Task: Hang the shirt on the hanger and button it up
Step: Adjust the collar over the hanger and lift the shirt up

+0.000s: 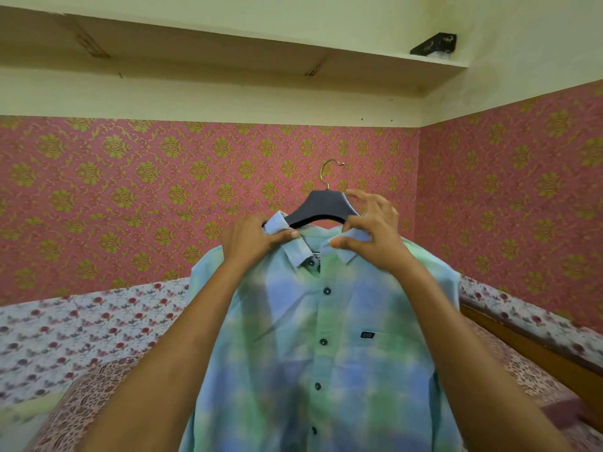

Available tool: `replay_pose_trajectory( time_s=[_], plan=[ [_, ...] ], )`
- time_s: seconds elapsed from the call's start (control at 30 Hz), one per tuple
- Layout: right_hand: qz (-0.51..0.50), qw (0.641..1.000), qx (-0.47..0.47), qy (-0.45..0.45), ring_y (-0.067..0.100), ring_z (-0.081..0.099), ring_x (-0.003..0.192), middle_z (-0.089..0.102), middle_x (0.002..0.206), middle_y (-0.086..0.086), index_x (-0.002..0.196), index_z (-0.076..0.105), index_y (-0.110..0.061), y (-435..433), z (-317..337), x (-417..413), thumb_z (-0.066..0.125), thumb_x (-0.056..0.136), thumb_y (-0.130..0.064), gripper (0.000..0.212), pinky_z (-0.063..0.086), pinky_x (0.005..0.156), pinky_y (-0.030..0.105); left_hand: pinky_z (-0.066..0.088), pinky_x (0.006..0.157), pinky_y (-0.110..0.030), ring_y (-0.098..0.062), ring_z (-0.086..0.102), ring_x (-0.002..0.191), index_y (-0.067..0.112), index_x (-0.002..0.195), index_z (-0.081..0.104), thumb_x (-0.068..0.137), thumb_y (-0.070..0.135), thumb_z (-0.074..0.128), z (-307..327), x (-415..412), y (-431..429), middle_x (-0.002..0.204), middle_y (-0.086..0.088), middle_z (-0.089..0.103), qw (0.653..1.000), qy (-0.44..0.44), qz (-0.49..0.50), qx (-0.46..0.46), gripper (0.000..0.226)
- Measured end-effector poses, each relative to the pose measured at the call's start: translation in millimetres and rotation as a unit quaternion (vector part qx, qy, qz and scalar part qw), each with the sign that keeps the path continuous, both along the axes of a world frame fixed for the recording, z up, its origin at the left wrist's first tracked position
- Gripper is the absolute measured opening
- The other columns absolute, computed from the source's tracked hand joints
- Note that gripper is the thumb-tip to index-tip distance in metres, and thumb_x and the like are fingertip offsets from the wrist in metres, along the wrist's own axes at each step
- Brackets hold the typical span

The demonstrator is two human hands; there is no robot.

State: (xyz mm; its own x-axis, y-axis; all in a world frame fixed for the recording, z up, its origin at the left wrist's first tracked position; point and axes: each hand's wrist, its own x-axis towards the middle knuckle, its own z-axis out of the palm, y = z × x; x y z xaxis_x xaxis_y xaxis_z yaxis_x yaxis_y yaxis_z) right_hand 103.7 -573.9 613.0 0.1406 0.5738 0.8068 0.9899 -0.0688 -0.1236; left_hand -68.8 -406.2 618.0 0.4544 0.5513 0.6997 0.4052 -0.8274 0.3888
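Observation:
A blue-green checked shirt (326, 353) hangs on a dark hanger (321, 207) with a gold hook (329, 172), held up in front of the pink wall. Several dark buttons down its front look fastened. My left hand (254, 239) pinches the left collar point. Around the right collar point and the hanger's shoulder, my right hand (372, 233) is closed. Both forearms reach up from the bottom of the view.
A bed with a floral sheet (81, 327) lies below and behind. A wooden bed frame (528, 347) runs along the right. Overhead is a shelf (228, 60) with a dark object (434, 44) on it.

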Motion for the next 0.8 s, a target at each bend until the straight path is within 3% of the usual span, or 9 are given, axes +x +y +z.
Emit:
replay_pose_trajectory(
  time_s=[0.13,0.23,0.3,0.37,0.43,0.5,0.57,0.67,0.8],
  plan=[
    [-0.063,0.996,0.045,-0.043,0.032,0.028,0.133,0.034,0.147,0.008,0.087,0.061,-0.024,12.8,-11.7,-2.3,0.054,0.065,-0.067,0.049,0.02,0.104,0.05,0.032,0.055,-0.034,-0.026,0.058,0.063,0.009,0.074,0.059,0.041,0.096,0.033,0.9,-0.2,1.7,0.066,-0.009,0.06,1.0,-0.015,-0.011,-0.01,0.096],
    [-0.102,0.99,0.087,0.041,0.03,0.033,0.132,0.032,0.146,0.011,0.121,0.047,-0.021,6.0,-17.0,-1.0,0.068,0.058,-0.066,0.08,0.03,0.1,0.046,0.028,0.052,-0.031,-0.024,0.055,0.06,0.009,0.072,0.057,0.044,0.092,0.034,0.0,-2.7,2.1,0.063,-0.007,0.057,1.0,-0.015,-0.008,0.003,0.091],
    [-0.149,0.983,0.055,0.09,0.032,0.051,0.118,0.05,0.131,0.012,0.128,0.042,-0.017,-4.6,-13.8,0.8,0.064,0.06,-0.071,0.09,0.04,0.088,0.043,0.025,0.05,-0.031,-0.021,0.05,0.056,0.009,0.068,0.053,0.046,0.09,0.035,-0.8,-5.3,3.9,0.059,-0.003,0.052,1.0,-0.016,-0.005,0.003,0.086],
    [-0.192,0.972,-0.036,0.132,0.033,0.059,0.097,0.064,0.104,0.012,0.106,0.051,-0.016,-12.9,-8.5,5.5,0.06,0.066,-0.071,0.069,0.04,0.07,0.038,0.024,0.05,-0.03,-0.018,0.046,0.055,0.011,0.067,0.051,0.046,0.089,0.037,-0.9,-6.6,6.3,0.057,0.001,0.048,1.0,-0.009,-0.012,-0.007,0.082],
    [-0.197,0.963,-0.076,0.169,0.031,0.057,0.084,0.061,0.083,0.008,0.071,0.047,-0.016,-16.8,-6.7,10.5,0.06,0.066,-0.072,0.057,0.034,0.059,0.033,0.024,0.049,-0.031,-0.016,0.046,0.057,0.014,0.066,0.051,0.046,0.087,0.044,-1.5,-5.2,5.9,0.059,0.004,0.048,0.999,-0.002,-0.039,-0.028,0.075],
    [-0.194,0.958,-0.047,0.204,0.029,0.055,0.077,0.056,0.073,0.005,0.06,0.041,-0.016,-15.9,-8.3,12.6,0.061,0.063,-0.073,0.061,0.032,0.057,0.032,0.026,0.049,-0.03,-0.016,0.048,0.061,0.022,0.067,0.051,0.051,0.08,0.055,-1.9,-4.0,4.4,0.064,0.004,0.051,0.997,0.013,-0.068,-0.031,0.06],
    [-0.2,0.956,-0.013,0.215,0.029,0.055,0.074,0.054,0.068,0.004,0.057,0.038,-0.016,-14.5,-11.1,13.3,0.062,0.062,-0.073,0.062,0.032,0.058,0.032,0.036,0.055,-0.027,-0.016,0.053,0.075,0.027,0.091,0.055,0.055,0.073,0.064,-1.6,-4.4,5.0,0.085,0.002,0.06,0.995,0.017,-0.097,-0.011,0.058],
    [-0.213,0.949,0.0,0.234,0.029,0.052,0.072,0.056,0.072,0.008,0.056,0.037,-0.016,-16.6,-9.3,13.7,0.062,0.061,-0.074,0.063,0.034,0.06,0.032,0.043,0.08,-0.032,-0.019,0.049,0.102,0.034,0.119,0.042,0.061,0.067,0.066,-2.0,-3.6,9.2,0.118,-0.004,0.05,0.977,-0.018,-0.142,0.161,0.072],
    [-0.221,0.946,0.005,0.237,0.029,0.05,0.07,0.056,0.072,0.009,0.056,0.037,-0.015,-16.3,-7.6,14.3,0.061,0.062,-0.074,0.064,0.032,0.058,0.032,0.038,0.09,-0.043,-0.025,0.037,0.118,0.039,0.111,0.055,0.076,0.051,0.055,-9.1,11.5,6.2,0.135,-0.007,0.045,0.92,0.065,-0.113,0.37,0.038]
  ],
)
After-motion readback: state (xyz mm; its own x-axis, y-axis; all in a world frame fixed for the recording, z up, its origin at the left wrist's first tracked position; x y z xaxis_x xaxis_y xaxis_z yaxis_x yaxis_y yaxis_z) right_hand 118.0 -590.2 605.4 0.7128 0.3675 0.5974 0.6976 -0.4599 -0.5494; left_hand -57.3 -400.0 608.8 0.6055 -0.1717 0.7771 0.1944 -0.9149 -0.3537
